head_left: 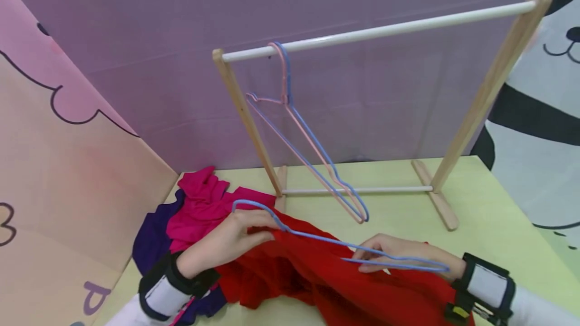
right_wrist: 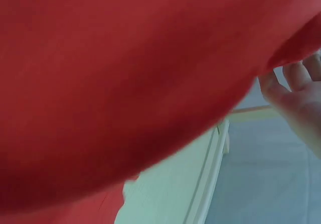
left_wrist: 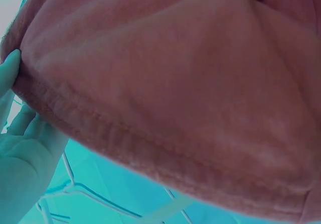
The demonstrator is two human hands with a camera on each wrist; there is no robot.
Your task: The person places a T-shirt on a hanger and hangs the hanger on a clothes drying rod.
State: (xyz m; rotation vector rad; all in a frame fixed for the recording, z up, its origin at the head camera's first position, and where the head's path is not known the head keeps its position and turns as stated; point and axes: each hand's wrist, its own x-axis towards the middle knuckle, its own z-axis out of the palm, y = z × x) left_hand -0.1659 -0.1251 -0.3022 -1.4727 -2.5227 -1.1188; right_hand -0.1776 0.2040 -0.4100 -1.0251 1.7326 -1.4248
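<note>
A red garment [head_left: 299, 260] is spread between both hands over the front of the table. My left hand [head_left: 235, 238] pinches its upper edge between thumb and fingers; the left wrist view shows the thumb on the hem of the cloth [left_wrist: 175, 83]. My right hand [head_left: 394, 250] grips the same garment farther right, and its fingers are at the cloth's edge in the right wrist view. A blue hanger [head_left: 326, 239] runs across the garment, its hook over the left hand and its far end over the right hand. Part of the hanger is hidden.
A wooden rack with a white rail [head_left: 385, 31] stands at the back of the table. From its left end hang a pink hanger [head_left: 312, 137] and another blue hanger [head_left: 333, 165]. A pink garment [head_left: 199, 210] and a dark purple garment [head_left: 151, 235] lie heaped at the left.
</note>
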